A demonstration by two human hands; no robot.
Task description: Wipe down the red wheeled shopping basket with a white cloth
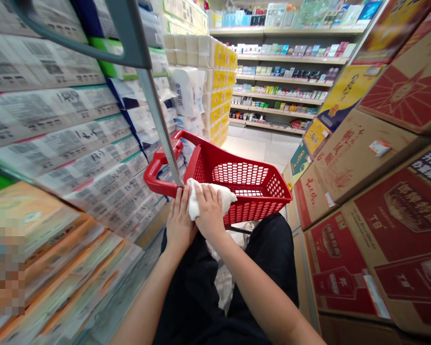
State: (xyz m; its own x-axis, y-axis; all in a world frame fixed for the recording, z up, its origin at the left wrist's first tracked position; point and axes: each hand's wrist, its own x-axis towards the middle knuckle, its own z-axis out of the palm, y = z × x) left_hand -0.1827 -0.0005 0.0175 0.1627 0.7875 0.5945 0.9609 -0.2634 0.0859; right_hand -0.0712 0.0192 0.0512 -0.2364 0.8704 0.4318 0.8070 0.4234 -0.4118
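A red plastic shopping basket (258,189) with a grey pull handle (158,115) stands in front of my knees in a shop aisle. A white cloth (227,195) lies over its near rim. My right hand (210,213) presses flat on the cloth, fingers stretched and together. My left hand (179,223) rests beside it on the same rim at the foot of the handle, fingers extended and touching the cloth's edge. My dark trousers show below.
Stacked packs of tissue paper (75,139) fill the shelves on the left. Red and brown cardboard cartons (373,191) are piled on the right. The tiled aisle floor (258,143) runs ahead to shelves of small goods (283,72).
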